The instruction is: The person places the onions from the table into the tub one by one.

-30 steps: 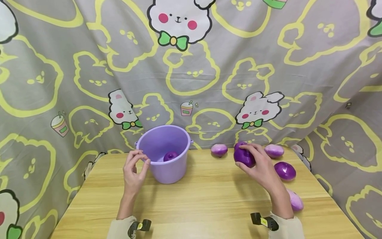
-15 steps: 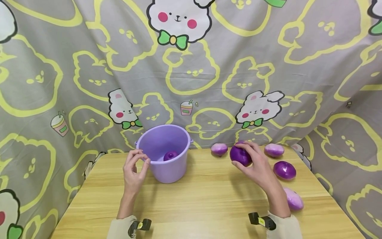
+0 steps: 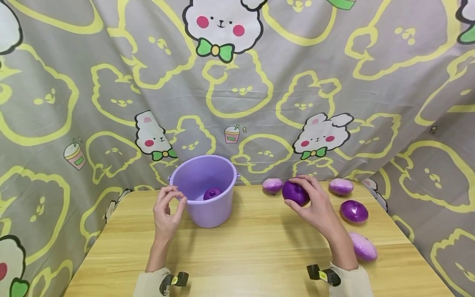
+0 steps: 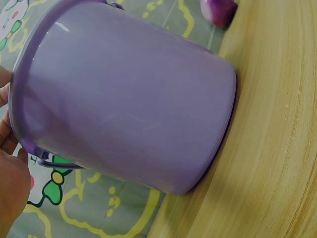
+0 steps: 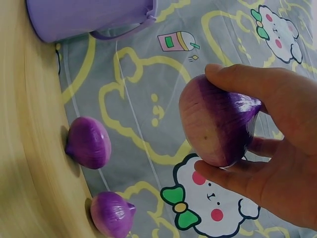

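Observation:
A light-purple bucket (image 3: pixel 210 216) stands upright on the table, with one purple onion (image 3: pixel 212 193) inside. My left hand (image 3: pixel 167 212) pinches the bucket's rim at its near left side; in the left wrist view, fingers show at that rim. My right hand (image 3: pixel 315 206) grips another purple onion (image 3: pixel 295 193), held above the table right of the bucket. In the right wrist view, thumb and fingers wrap this onion (image 5: pixel 215 121), its pale side facing the camera. Below it, two onions rest on the table, one nearer the bucket (image 5: pixel 89 143) and one farther along (image 5: pixel 113 214).
More onions lie on the right of the wooden table (image 3: pixel 245 255): one at the back (image 3: pixel 341 187), a dark one (image 3: pixel 354 211), and a pale one (image 3: pixel 363 246) beside my right forearm. A patterned grey curtain (image 3: pixel 237 107) hangs close behind the table.
My right hand has moved a little left with the onion, toward the bucket. My left hand and the bucket have stayed in place.

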### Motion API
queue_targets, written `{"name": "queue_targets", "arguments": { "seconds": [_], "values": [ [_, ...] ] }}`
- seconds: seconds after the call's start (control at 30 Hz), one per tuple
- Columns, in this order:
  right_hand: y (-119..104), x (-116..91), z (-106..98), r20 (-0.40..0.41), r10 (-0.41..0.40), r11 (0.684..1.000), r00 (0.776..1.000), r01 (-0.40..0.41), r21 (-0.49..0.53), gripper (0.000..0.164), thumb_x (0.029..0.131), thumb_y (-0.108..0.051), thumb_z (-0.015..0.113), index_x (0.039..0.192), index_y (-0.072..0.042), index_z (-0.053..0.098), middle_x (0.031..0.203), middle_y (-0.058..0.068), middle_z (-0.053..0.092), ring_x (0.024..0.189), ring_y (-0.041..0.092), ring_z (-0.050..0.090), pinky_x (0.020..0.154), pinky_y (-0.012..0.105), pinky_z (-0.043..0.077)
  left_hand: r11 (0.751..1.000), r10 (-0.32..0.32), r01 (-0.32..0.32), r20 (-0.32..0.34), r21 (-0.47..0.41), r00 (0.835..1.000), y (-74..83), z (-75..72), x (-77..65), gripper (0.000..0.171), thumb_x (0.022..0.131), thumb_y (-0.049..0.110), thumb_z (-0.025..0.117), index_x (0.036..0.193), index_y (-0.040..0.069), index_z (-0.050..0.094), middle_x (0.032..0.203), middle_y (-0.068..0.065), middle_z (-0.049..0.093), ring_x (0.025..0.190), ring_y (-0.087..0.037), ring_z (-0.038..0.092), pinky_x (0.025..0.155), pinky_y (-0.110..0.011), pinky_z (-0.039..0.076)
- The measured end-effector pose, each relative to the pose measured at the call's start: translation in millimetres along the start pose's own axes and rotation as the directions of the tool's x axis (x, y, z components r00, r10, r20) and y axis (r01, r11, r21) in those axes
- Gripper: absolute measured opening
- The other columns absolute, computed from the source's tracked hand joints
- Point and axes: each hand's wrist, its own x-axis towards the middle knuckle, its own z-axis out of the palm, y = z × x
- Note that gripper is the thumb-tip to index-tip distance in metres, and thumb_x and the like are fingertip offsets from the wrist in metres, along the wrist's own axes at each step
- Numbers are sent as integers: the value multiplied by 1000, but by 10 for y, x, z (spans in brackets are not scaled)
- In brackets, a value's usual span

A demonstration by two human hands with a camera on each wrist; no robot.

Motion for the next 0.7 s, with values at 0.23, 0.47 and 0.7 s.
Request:
{"name": "queue_targets", "arguments": {
  "seconds": [0.23,0.47,0.7],
  "values": [
    [-5,5,21,5,3,1000,1000,-3,22,57,79,-17,90,130,-11,65,136,15,54,118,38,59,92,56,57,1000,18,-18,-2,-12,1000,-21,8,0,14,79,-23,66,88,-13,66,102,-29,53,106,-29,55,105,-28,47],
    [-28,16,66,2,-8,999,1000,8,37,56,80,-17,90,130,-11,65,137,17,54,119,37,58,92,55,57,1000,16,-16,3,-15,1000,-24,4,-5,17,78,-25,66,88,-12,67,101,-31,53,108,-25,55,107,-28,46],
    [-69,32,129,-1,-19,998,1000,19,61,56,80,-21,90,130,-14,65,139,14,53,123,34,56,93,54,57,999,33,-32,2,-41,999,-19,21,11,15,79,-24,65,89,-13,66,101,-30,52,106,-27,55,106,-30,46]
  ]
}}
